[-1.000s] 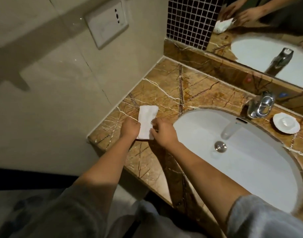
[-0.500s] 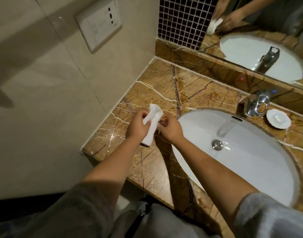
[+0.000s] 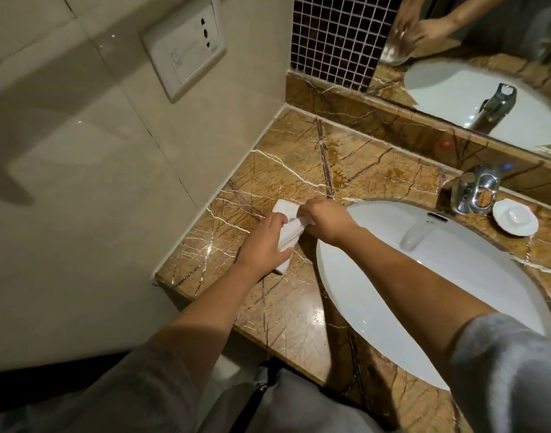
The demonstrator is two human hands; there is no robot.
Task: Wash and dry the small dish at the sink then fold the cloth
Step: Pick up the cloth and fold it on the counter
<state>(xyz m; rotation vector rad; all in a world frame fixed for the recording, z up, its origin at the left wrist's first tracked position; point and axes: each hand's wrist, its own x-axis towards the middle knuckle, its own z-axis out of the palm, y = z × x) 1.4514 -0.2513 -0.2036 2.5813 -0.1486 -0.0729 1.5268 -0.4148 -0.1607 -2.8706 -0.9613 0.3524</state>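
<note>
Spanning the frame, the brown marble tabletop (image 3: 293, 170) carries a white sink (image 3: 455, 292) with a chrome faucet (image 3: 474, 192) at its back edge. The small dish (image 3: 515, 217) sits just beside the faucet. Near the tabletop's left edge, the left hand (image 3: 265, 245) and right hand (image 3: 325, 221) each grip the white cloth (image 3: 288, 228) between them.

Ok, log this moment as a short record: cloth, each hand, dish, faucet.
cloth: white cloth, partly folded, held over the marble counter left of the basin
left hand: left hand gripping the cloth
right hand: right hand pinching the cloth's upper part
dish: small white dish on the counter right of the faucet
faucet: no running water visible
</note>
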